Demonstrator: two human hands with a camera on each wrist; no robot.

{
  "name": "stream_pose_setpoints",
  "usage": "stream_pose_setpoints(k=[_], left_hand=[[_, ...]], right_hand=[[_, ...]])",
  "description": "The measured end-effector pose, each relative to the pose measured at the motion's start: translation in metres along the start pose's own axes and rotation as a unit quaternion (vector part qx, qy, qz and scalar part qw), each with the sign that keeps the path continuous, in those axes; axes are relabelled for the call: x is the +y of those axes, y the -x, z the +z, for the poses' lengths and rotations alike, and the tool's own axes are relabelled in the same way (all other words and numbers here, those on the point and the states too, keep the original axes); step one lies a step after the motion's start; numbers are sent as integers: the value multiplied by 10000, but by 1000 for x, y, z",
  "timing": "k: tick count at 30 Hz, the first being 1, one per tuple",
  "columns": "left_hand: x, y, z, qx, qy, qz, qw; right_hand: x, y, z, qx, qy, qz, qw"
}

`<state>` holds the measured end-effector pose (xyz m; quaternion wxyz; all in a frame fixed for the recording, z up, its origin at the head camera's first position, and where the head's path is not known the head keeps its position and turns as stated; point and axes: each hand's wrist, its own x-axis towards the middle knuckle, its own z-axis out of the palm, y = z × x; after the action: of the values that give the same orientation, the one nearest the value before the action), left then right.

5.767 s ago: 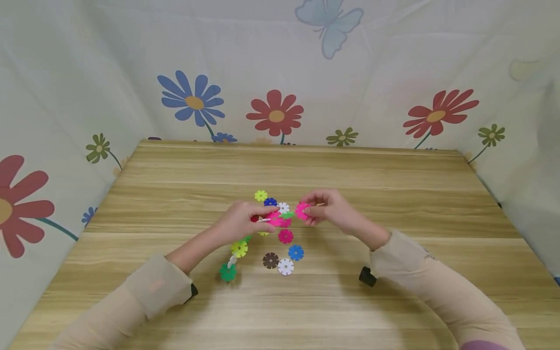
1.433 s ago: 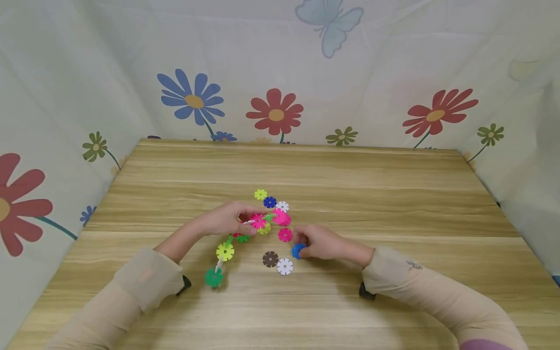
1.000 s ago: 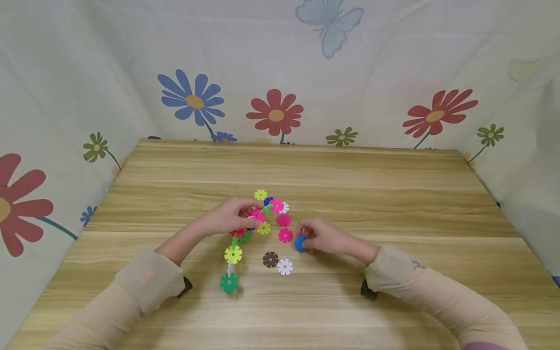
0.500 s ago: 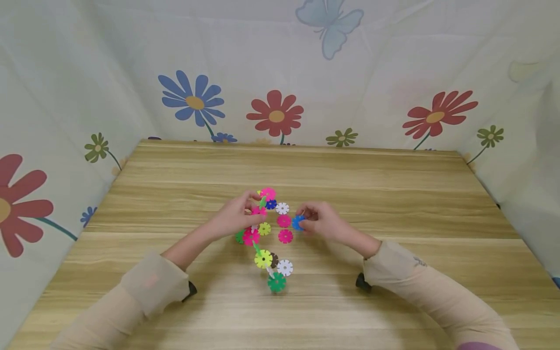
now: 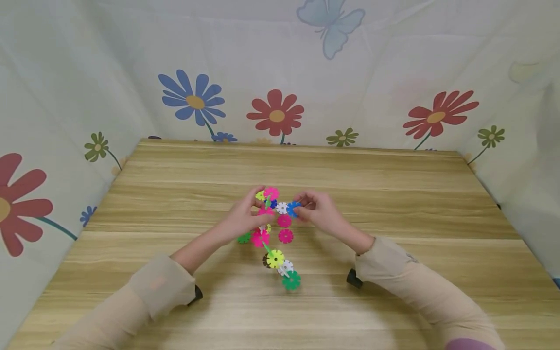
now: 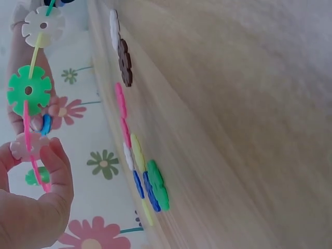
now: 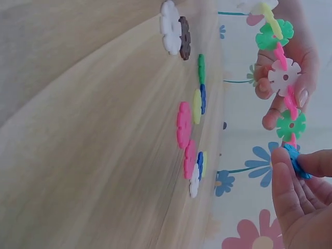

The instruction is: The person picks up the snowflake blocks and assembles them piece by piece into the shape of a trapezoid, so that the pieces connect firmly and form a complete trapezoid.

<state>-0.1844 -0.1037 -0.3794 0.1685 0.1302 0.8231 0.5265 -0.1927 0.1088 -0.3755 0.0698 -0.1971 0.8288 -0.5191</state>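
Note:
A chain of slotted snowflake discs, with pink, green, white and yellow pieces, hangs from my left hand (image 5: 240, 218); its thumb and fingers pinch a pale disc (image 6: 30, 147) partway along. The chain's lower end carries a yellow disc (image 5: 275, 259) and a green disc (image 5: 291, 280). At its upper end is a pink disc (image 5: 271, 193). My right hand (image 5: 323, 214) pinches a loose blue disc (image 5: 294, 209) between thumb and fingertips, just right of that pink disc. In the head view a small gap separates the two discs.
Loose discs lie flat on the wooden table (image 5: 393, 194) beneath the hands: two pink discs (image 5: 286, 236), a white one (image 5: 282, 208), a green one (image 5: 244, 237) and several others. The chain partly covers a brown disc (image 5: 265, 261). A flowered curtain (image 5: 372, 87) stands behind the table.
Earlier the right hand held a pink disc by the chain. Later it took the blue disc from the table and brought it up and left. The chain's lower end has swung right.

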Motion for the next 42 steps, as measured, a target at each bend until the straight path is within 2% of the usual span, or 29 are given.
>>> stream_pose_setpoints(k=[5,10,18,24,31,35,42], left_hand=[[1,-1,6,-127,140,119,9998],[4,0,10,-198,212,69,9996],[8,1,14,-159,184,63,9997],[10,0,18,-143,196,-10,9997],[11,0,21,-227,303,61,9993],[10,-1,22,-258,474,41,9985],[14,2,21,-337,781,124,9963]], right_hand=[[-2,-4,2,163,38,-45,9999],[-5,-6,5,256,-76,-29,9996],[-6,-7,9,362,-127,-49,9993],[-6,-6,11,438,165,-202,9987],[-7,-5,14,559,546,-330,9964],[-8,-3,15,662,777,-474,9937],[-8,-2,16,727,861,-708,9911]])
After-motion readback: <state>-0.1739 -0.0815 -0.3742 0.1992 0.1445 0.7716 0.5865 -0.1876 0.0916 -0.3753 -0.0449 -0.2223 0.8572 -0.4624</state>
